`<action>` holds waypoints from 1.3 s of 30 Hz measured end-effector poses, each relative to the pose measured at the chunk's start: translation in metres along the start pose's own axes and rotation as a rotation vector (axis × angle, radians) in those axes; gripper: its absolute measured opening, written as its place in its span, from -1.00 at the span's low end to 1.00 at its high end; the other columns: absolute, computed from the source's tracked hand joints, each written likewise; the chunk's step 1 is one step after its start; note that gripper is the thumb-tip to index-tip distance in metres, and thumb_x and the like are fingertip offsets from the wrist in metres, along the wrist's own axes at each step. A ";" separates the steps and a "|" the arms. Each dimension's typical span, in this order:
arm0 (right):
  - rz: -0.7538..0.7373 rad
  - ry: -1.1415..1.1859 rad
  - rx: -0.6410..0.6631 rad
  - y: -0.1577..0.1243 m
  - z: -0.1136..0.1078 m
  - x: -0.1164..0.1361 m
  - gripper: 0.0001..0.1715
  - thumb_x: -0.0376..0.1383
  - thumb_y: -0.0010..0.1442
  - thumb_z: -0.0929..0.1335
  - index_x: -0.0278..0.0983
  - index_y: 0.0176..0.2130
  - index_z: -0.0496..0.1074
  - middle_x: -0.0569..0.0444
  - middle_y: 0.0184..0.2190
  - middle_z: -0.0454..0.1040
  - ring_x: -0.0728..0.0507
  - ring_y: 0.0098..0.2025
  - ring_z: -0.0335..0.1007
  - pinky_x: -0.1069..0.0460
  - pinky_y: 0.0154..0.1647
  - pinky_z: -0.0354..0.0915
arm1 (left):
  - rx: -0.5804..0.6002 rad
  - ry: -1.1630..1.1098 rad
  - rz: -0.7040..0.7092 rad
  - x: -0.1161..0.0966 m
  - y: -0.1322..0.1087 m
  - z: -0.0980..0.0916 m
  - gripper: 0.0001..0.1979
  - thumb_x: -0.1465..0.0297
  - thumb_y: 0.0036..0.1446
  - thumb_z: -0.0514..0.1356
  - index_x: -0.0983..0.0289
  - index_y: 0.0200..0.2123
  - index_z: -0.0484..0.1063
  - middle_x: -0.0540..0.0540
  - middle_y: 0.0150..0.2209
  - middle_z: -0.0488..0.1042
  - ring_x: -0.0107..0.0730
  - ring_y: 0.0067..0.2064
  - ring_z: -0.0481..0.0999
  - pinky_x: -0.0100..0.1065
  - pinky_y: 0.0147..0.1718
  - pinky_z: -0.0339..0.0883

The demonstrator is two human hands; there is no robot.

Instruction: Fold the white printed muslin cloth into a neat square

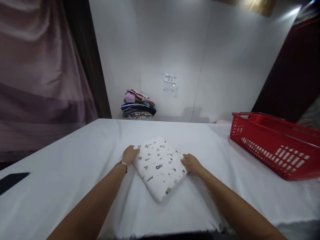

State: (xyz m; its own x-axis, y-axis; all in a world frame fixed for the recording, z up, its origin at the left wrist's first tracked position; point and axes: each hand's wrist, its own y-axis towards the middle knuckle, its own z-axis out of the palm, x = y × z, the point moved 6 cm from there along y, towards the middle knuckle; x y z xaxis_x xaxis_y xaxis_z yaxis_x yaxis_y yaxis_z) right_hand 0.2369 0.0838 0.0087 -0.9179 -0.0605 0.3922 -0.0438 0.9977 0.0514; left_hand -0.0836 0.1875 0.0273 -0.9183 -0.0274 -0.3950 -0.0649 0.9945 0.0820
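Note:
A folded white cloth (160,166) printed with small grey and green figures lies turned cornerwise near the middle of the table. My left hand (130,154) grips its left corner, thumb and fingers closed at the edge, with a bracelet on that wrist. At the opposite corner my right hand (192,163) pinches the cloth's right edge. Parts of the fingers on both sides are hidden behind or under the fabric. The cloth's near corner points toward me and looks thick, with several layers.
A red plastic basket (265,146) stands on the right of the white-covered table (82,156). Beyond the far edge, a stack of folded clothes (138,106) sits against the wall. A dark flat thing (12,181) lies at the left edge. A pink curtain (37,83) hangs at left.

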 end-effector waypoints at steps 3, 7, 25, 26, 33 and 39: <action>0.000 0.046 0.019 -0.011 0.007 0.013 -0.71 -0.22 0.15 0.20 -0.29 -0.26 0.42 -0.04 -0.28 0.46 -0.12 -0.25 0.35 0.07 -0.27 0.19 | -0.055 -0.026 -0.017 -0.008 0.021 -0.012 -0.53 0.32 0.06 0.02 0.34 0.06 0.24 0.22 -0.01 0.42 -0.18 0.00 0.40 -0.32 -0.12 0.29; -0.089 0.229 0.059 -0.033 0.016 0.032 -0.71 -0.11 0.15 0.22 -0.24 -0.28 0.39 0.04 -0.32 0.45 -0.09 -0.32 0.33 0.10 -0.37 0.17 | -0.104 -0.009 -0.005 -0.011 0.038 -0.019 -0.43 0.37 0.01 0.09 0.39 0.12 0.15 0.27 0.09 0.31 -0.13 0.12 0.28 -0.28 0.01 0.19; 0.170 1.030 0.140 -0.037 0.032 -0.003 -0.73 -0.26 0.08 0.27 -0.37 -0.29 0.46 0.18 -0.68 0.34 0.06 -0.67 0.20 0.16 -0.67 0.14 | 0.208 0.122 0.661 -0.124 -0.120 0.069 -0.36 0.02 0.15 -0.10 0.28 0.19 0.07 0.20 0.26 -0.02 -0.08 0.28 -0.11 -0.03 0.18 -0.20; 0.187 1.027 0.157 -0.038 0.032 -0.005 -0.74 -0.28 0.08 0.26 -0.36 -0.28 0.45 0.19 -0.70 0.33 0.06 -0.68 0.20 0.17 -0.69 0.14 | 0.185 0.095 0.669 -0.126 -0.121 0.065 -0.40 0.06 0.16 -0.07 0.27 0.17 0.10 0.20 0.25 0.03 -0.10 0.26 -0.05 -0.04 0.17 -0.16; 0.212 0.960 0.333 -0.046 0.027 -0.007 -0.89 -0.35 0.05 0.26 -0.33 -0.45 0.36 0.16 -0.66 0.38 0.04 -0.70 0.28 0.17 -0.75 0.14 | 0.095 -0.063 0.781 -0.158 -0.155 0.042 -0.68 0.18 0.03 0.17 0.25 -0.21 0.34 0.09 -0.19 0.38 -0.25 -0.14 0.33 -0.21 -0.16 0.23; 0.222 0.957 0.450 -0.052 0.026 -0.007 -0.92 -0.41 0.01 0.24 -0.32 -0.42 0.31 0.13 -0.61 0.43 0.03 -0.71 0.31 0.17 -0.75 0.18 | 0.095 -0.001 0.752 -0.168 -0.166 0.054 -0.81 0.28 0.05 0.17 0.23 -0.27 0.31 0.03 -0.27 0.37 -0.31 -0.23 0.33 -0.28 -0.28 0.22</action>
State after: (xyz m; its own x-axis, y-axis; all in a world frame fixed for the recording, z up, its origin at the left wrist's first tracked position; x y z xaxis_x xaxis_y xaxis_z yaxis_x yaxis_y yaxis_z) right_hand 0.2358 0.0330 -0.0204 -0.2424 0.3195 0.9161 -0.2340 0.8971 -0.3748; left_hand 0.1024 0.0325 0.0305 -0.7019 0.6614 -0.2643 0.6123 0.7499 0.2505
